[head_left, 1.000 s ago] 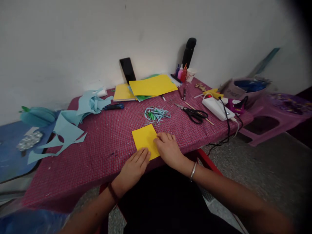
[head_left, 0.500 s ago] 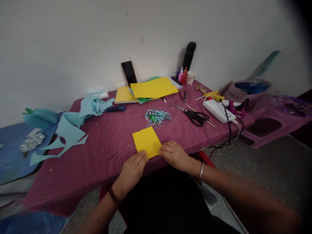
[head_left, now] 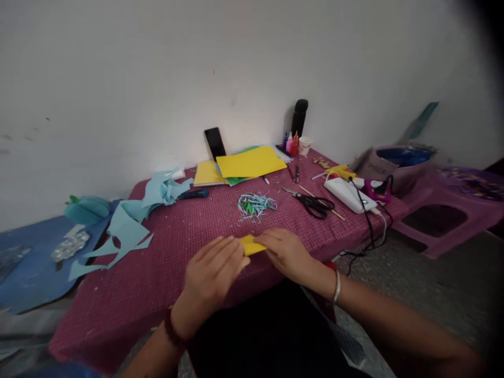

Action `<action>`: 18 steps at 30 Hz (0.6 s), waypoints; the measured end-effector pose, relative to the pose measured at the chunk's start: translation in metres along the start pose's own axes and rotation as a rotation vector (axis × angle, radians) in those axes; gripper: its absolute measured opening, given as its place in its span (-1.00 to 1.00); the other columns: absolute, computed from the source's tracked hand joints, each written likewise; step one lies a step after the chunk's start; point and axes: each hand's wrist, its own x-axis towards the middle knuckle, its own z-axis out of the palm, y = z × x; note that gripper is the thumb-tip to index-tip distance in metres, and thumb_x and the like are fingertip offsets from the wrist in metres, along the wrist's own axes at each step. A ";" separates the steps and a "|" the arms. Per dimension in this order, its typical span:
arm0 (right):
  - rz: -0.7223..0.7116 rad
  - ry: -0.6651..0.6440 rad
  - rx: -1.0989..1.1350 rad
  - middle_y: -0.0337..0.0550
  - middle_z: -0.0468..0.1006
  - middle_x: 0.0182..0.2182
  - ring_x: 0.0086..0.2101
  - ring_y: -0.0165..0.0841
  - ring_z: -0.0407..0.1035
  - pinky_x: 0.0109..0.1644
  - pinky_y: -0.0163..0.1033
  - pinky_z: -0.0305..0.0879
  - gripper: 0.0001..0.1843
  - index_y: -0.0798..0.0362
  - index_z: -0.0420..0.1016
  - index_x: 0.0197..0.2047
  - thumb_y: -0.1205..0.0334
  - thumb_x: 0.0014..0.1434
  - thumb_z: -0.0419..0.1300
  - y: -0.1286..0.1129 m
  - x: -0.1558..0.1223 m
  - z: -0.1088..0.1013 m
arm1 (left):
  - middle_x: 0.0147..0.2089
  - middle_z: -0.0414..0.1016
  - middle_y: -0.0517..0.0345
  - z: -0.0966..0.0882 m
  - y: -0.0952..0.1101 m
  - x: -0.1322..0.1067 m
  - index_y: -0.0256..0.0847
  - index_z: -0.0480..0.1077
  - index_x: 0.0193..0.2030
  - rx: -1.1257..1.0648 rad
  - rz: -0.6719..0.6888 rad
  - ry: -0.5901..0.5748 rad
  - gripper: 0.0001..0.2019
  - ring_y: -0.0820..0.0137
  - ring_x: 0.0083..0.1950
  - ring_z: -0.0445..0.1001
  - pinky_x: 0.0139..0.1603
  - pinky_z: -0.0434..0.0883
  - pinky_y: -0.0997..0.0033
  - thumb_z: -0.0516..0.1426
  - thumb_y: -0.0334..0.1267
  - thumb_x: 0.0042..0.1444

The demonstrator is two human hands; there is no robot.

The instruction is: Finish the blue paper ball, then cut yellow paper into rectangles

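Note:
A small yellow paper [head_left: 252, 245] lies near the front edge of the red checked table [head_left: 177, 247], mostly covered by my hands. My left hand [head_left: 212, 270] rests flat on its left part with fingers stretched out. My right hand [head_left: 285, 252] presses on its right part, fingers curled over the paper's edge. Only a narrow strip of yellow shows between them.
Behind lie a pile of blue-green paper shreds [head_left: 255, 203], black scissors [head_left: 313, 202], a stack of yellow and green sheets [head_left: 246, 164], a phone [head_left: 214, 143], glue bottles [head_left: 292, 143], a white power bank [head_left: 348, 191] with cable, light-blue paper scraps [head_left: 129, 226]. A pink stool [head_left: 444, 210] stands right.
The yellow paper was flat and mostly visible; now both hands cover it and only a thin strip shows. The camera has tilted upward.

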 end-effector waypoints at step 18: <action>0.671 -0.165 1.230 -0.17 0.64 -0.34 -0.36 -0.36 0.51 -0.20 -0.24 0.36 -0.57 0.11 0.57 -0.20 0.00 -0.06 0.40 -0.005 -0.015 0.010 | -0.25 0.63 -0.01 0.008 0.025 -0.032 -0.26 0.49 -0.05 -1.186 -1.598 0.089 -0.52 0.20 -0.28 0.59 -0.31 0.51 0.29 0.32 -0.01 -0.08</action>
